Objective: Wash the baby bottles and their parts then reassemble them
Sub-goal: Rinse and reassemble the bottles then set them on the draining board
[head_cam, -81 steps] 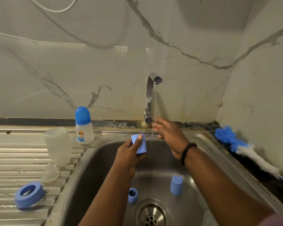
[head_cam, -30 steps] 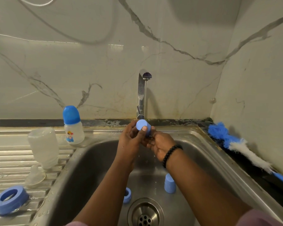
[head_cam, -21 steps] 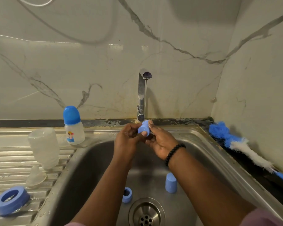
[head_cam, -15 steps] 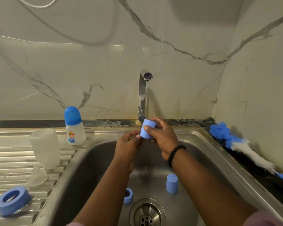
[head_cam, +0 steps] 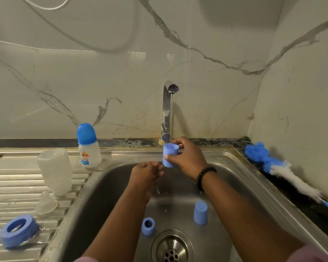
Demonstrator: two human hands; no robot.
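Bare steel floor of the sink [head_cam: 110, 195] at nine o'clock, small blue ring [head_cam: 148, 226] and upside-down blue cap [head_cam: 200, 213] blocking six o'clock, tall shiny tap [head_cam: 167, 110] blocking twelve o'clock

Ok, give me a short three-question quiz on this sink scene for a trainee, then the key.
1. True or false: the right hand holds the blue cap under the tap.
2. How many blue parts lie in the sink basin?
A. one
B. two
C. three
3. Fill in: the assembled bottle stands to the ____ of the tap.

Key:
1. True; its open end faces up under the spout.
2. B; a small ring and a second cap.
3. Left, at the sink's back edge.
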